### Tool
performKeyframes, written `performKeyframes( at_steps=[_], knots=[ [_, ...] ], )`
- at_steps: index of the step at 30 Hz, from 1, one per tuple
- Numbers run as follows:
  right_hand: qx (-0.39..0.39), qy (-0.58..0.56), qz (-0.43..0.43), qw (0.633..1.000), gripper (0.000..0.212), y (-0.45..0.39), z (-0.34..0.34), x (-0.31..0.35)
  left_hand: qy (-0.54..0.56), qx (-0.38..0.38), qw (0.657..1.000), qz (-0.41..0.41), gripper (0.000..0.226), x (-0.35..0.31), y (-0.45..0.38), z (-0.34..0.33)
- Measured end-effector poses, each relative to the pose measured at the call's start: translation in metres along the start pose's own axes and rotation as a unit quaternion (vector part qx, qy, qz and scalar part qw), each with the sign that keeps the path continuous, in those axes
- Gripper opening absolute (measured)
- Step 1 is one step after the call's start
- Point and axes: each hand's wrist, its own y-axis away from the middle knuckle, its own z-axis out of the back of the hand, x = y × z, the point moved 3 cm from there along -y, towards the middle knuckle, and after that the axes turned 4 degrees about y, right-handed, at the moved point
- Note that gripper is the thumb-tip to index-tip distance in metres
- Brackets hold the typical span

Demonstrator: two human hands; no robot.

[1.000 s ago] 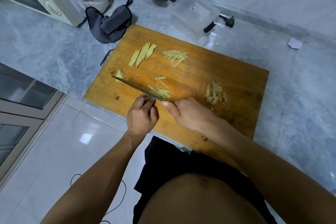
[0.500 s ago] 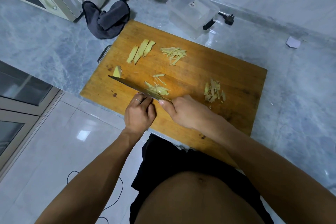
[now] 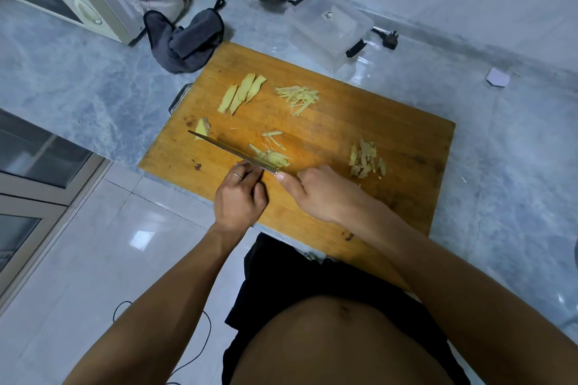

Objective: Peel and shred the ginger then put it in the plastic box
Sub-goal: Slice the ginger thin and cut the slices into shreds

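Right hand [image 3: 322,191] is wrapped around the handle of a long thin-bladed steel knife [image 3: 225,148], blade running out past the left hand. Left hand [image 3: 240,197] has its fingers curled, tips pressing down on a little stack of pale yellow ginger slices [image 3: 273,158] right against the blade. All on a rectangular wooden cutting board [image 3: 391,134]. Beyond the hands: three flat ginger slices [image 3: 242,94] and a pile of thin ginger shreds [image 3: 297,98]. Off to the right of the right hand, brownish ginger peelings [image 3: 366,159]. The clear plastic box [image 3: 331,28] sits past the board's far edge, well away from both hands.
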Motion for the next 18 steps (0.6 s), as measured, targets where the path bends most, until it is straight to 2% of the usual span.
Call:
performKeyframes(
  at_steps=[9,18],
  knots=[
    [0.005,-0.004,0.003,1.000,0.063,-0.0020,0.0026,-0.0015,0.009,0.008,1.000,-0.003,0.033,-0.0004,0.0003,-0.0005],
    [0.021,0.017,-0.005,1.000,0.058,-0.0046,-0.0069,-0.0001,-0.015,-0.026,1.000,-0.008,0.026,-0.0072,0.0001,0.0045]
  ],
)
